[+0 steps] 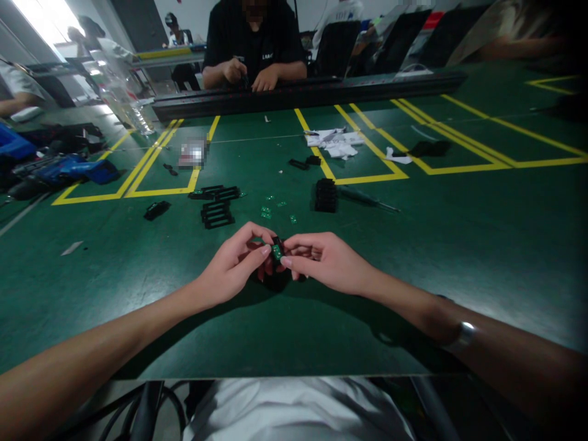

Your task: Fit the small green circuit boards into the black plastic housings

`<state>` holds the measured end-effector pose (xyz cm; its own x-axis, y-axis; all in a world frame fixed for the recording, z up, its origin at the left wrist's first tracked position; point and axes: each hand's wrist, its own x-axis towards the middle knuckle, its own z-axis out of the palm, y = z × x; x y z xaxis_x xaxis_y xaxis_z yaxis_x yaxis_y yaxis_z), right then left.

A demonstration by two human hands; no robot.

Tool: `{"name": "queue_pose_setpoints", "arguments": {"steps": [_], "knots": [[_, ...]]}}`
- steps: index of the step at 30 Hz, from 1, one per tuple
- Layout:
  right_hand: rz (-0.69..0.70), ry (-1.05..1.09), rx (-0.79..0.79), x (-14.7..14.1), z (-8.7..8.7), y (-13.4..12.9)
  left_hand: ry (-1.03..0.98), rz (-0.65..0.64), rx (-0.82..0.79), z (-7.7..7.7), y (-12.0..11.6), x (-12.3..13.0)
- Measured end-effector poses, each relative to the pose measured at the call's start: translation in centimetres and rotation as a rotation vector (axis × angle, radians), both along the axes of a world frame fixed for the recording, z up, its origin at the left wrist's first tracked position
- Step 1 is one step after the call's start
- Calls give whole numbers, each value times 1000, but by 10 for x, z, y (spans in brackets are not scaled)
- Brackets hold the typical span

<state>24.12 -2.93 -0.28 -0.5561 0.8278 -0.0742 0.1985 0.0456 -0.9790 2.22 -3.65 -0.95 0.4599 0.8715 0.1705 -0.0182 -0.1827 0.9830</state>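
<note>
Between the fingertips of my left hand (243,260) and my right hand (324,260) is a small green circuit board (276,252) against a black plastic part (276,241). Both hands pinch this little piece from its two sides, just above the table. Whether the board is seated in the plastic I cannot tell. Beyond my fingers lie several loose green circuit boards (266,212). Black plastic frames (217,214) are grouped past my left hand, and a stack of black parts (326,195) stands past my right, beside a screwdriver (367,198).
The green table (138,263) carries yellow tape lines. Crumpled white paper (337,143), a blue power tool (87,170) and plastic bottles (138,116) lie or stand farther off. A long black bar (312,92) crosses the far side, where a person in black (257,49) sits working.
</note>
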Motion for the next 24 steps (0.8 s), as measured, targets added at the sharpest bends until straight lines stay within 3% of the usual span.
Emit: {"name": "queue_pose_setpoints", "arguments": {"steps": [8,24], "knots": [[5,42,-34,-1,1,0,-39,-65,-13,-2,0,0],[31,40,-22,2,3,2,140,-13,200,-6,-3,0]]}}
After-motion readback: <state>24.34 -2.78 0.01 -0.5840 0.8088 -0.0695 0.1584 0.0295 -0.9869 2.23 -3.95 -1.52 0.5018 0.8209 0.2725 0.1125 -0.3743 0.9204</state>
